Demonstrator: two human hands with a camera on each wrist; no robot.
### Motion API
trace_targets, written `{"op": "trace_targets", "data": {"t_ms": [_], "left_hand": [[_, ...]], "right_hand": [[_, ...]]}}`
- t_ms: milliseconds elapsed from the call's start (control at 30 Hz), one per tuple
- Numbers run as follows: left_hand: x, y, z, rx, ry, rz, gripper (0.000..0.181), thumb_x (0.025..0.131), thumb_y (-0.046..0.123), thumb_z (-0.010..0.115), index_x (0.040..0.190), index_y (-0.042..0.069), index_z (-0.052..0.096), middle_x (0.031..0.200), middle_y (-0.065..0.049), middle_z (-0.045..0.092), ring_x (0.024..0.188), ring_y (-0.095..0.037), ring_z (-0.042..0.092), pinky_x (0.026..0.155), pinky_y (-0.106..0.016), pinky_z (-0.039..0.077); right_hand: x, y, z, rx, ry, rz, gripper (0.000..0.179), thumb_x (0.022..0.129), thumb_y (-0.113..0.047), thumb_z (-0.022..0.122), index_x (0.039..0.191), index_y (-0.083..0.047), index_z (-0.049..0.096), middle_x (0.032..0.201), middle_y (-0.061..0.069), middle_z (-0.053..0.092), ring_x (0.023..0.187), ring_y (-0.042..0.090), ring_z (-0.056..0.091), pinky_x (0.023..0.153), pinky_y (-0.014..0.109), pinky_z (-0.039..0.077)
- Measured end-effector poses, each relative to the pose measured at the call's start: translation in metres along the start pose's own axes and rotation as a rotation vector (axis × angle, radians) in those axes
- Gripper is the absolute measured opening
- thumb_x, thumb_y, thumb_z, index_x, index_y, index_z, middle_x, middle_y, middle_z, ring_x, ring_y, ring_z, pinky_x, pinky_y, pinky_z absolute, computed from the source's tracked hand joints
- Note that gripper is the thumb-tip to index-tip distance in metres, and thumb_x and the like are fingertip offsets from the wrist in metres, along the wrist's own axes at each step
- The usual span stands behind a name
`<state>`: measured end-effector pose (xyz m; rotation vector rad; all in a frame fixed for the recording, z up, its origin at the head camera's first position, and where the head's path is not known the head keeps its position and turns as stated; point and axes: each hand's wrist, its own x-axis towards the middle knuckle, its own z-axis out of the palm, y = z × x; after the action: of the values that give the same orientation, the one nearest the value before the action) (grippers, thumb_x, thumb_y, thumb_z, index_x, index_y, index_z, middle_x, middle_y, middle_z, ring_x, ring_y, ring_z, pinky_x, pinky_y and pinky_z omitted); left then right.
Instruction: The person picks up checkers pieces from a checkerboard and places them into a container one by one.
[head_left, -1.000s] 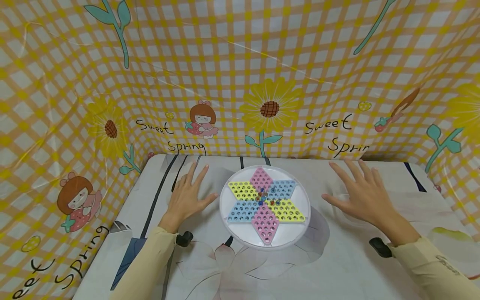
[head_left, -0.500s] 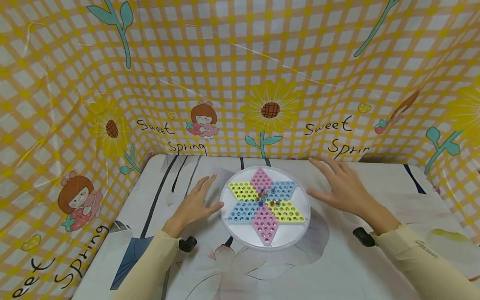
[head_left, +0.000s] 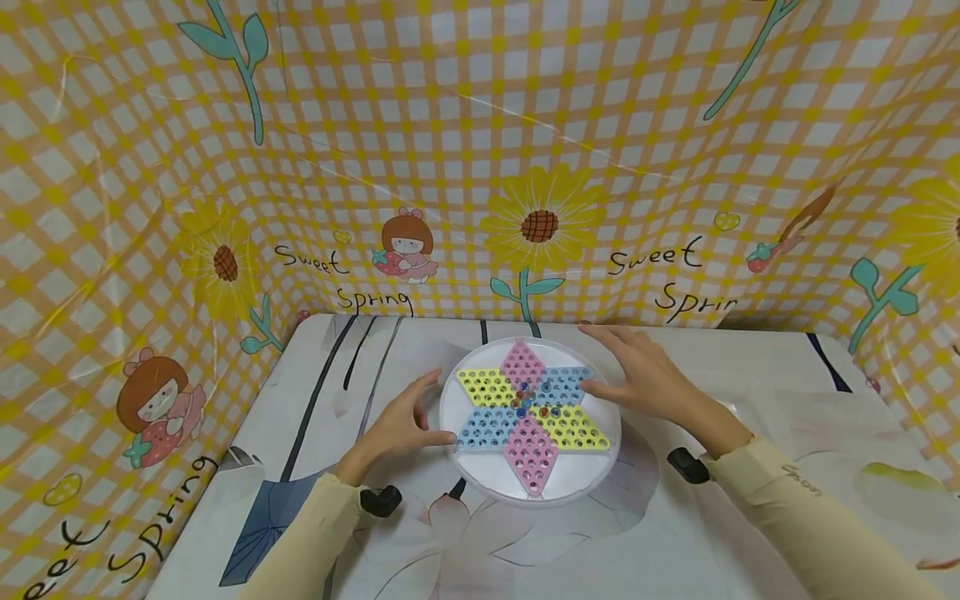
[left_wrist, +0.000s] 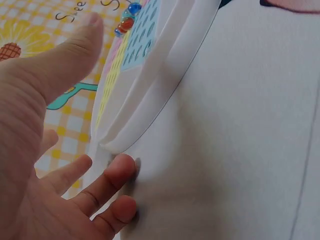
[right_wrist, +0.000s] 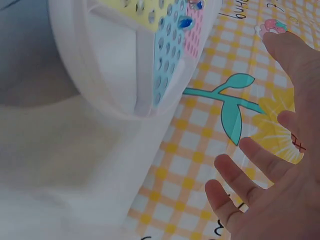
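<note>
A round white Chinese checkers board (head_left: 577,475) lies flat on the table, with a pink, yellow and blue star of holes on it. Several glass marbles (head_left: 523,403) cluster around its centre. At the board's left side is my left hand (head_left: 401,427), thumb apart from the bent fingers and holding nothing; in the left wrist view the fingertips (left_wrist: 122,170) sit just off the rim. My right hand (head_left: 648,379) hovers by the right side, its thumb tip overlapping the blue section in the head view. The right wrist view shows its spread fingers (right_wrist: 235,175) apart from the board.
A white tabletop (head_left: 720,533) printed with flowers and dark lines spreads around the board. Yellow checked cloth (head_left: 450,150) with sunflowers rises along the back and left side. A dark wrist device (head_left: 381,501) shows at each cuff.
Both hands have moved inward toward the board, the right one farther to the left. Their widely spread fingers have drawn closer together and bent. The board and marbles have stayed in place.
</note>
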<state>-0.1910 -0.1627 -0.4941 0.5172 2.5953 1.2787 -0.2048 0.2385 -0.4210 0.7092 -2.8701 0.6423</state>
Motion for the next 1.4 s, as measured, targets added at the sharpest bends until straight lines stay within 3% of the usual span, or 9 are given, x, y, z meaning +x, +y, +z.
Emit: {"op": "trace_targets", "data": {"t_ms": [67, 167, 333, 467, 867, 1067, 1400], "left_hand": [[0.0, 0.0, 0.001, -0.008, -0.016, -0.004, 0.111, 0.073, 0.029, 0.095, 0.162, 0.015, 0.029, 0.1, -0.011, 0.062, 0.069, -0.014, 0.053, 0.061, -0.026, 0.044], [0.001, -0.001, 0.002, 0.004, -0.035, -0.01, 0.115, 0.071, 0.028, 0.097, 0.162, 0.015, 0.029, 0.082, -0.009, 0.059, 0.067, -0.013, 0.051, 0.059, -0.025, 0.043], [0.001, -0.002, 0.003, 0.009, -0.043, -0.026, 0.117, 0.068, 0.026, 0.098, 0.162, 0.015, 0.03, 0.085, -0.008, 0.057, 0.066, -0.014, 0.049, 0.058, -0.025, 0.041], [0.0, -0.005, 0.004, 0.009, -0.064, -0.033, 0.117, 0.068, 0.027, 0.098, 0.162, 0.016, 0.029, 0.083, -0.005, 0.056, 0.067, -0.014, 0.049, 0.059, -0.025, 0.041], [-0.001, -0.007, 0.004, 0.003, -0.086, -0.03, 0.118, 0.068, 0.025, 0.098, 0.163, 0.015, 0.027, 0.075, -0.003, 0.053, 0.066, -0.014, 0.048, 0.058, -0.025, 0.039], [0.001, -0.008, 0.004, 0.024, -0.08, -0.008, 0.117, 0.067, 0.024, 0.099, 0.161, 0.011, 0.03, 0.075, -0.002, 0.054, 0.065, -0.012, 0.049, 0.058, -0.024, 0.04], [0.0, -0.009, 0.005, 0.045, -0.063, -0.007, 0.114, 0.067, 0.024, 0.098, 0.159, 0.008, 0.033, 0.076, -0.004, 0.054, 0.065, -0.012, 0.048, 0.059, -0.024, 0.04]], "right_hand": [[0.002, -0.001, 0.003, 0.031, -0.019, 0.009, 0.085, 0.086, -0.039, 0.083, 0.156, -0.015, 0.041, 0.152, 0.026, 0.044, 0.134, 0.051, 0.043, 0.102, 0.076, 0.034], [0.005, -0.002, 0.008, 0.094, -0.045, 0.014, 0.082, 0.087, -0.036, 0.083, 0.155, -0.013, 0.042, 0.153, 0.026, 0.043, 0.133, 0.05, 0.045, 0.101, 0.073, 0.038], [0.007, 0.0, 0.019, 0.205, -0.084, 0.01, 0.08, 0.088, -0.03, 0.084, 0.154, -0.01, 0.044, 0.147, 0.025, 0.048, 0.119, 0.043, 0.055, 0.092, 0.06, 0.051], [0.008, -0.001, 0.029, 0.251, -0.104, 0.023, 0.078, 0.086, -0.026, 0.086, 0.152, -0.009, 0.047, 0.139, 0.023, 0.055, 0.11, 0.039, 0.059, 0.086, 0.052, 0.054], [0.011, -0.005, 0.048, 0.279, -0.195, 0.033, 0.066, 0.085, -0.023, 0.085, 0.141, -0.006, 0.055, 0.108, 0.014, 0.063, 0.09, 0.027, 0.057, 0.073, 0.036, 0.048], [0.009, -0.003, 0.054, 0.283, -0.223, 0.047, 0.055, 0.086, -0.023, 0.085, 0.133, -0.009, 0.061, 0.101, 0.009, 0.059, 0.085, 0.023, 0.051, 0.071, 0.033, 0.046], [0.007, -0.002, 0.066, 0.314, -0.227, 0.002, 0.033, 0.086, -0.019, 0.084, 0.115, -0.011, 0.069, 0.093, 0.003, 0.058, 0.081, 0.02, 0.05, 0.069, 0.03, 0.043]]}}
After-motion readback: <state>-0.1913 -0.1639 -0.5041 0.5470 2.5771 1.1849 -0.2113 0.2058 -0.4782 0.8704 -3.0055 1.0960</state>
